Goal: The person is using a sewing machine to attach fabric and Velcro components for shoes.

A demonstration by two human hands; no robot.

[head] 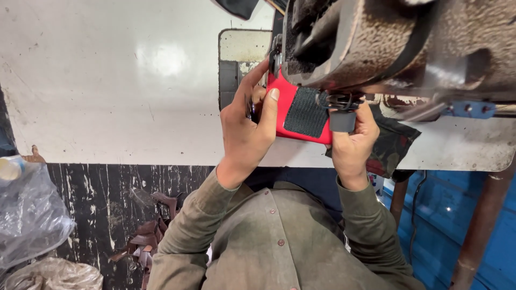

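A clear plastic bag (29, 215) sits low left. On the white bench (107, 80), the left hand (247, 129) curls its grip onto the red piece (290, 107) under the sewing machine (387, 43); the right hand (352, 142) pinches its black patch (306, 113) edge.

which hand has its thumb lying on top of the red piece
The left hand: its thumb lies across the edge of the red piece. The right hand grips the opposite side, at the grey tab.
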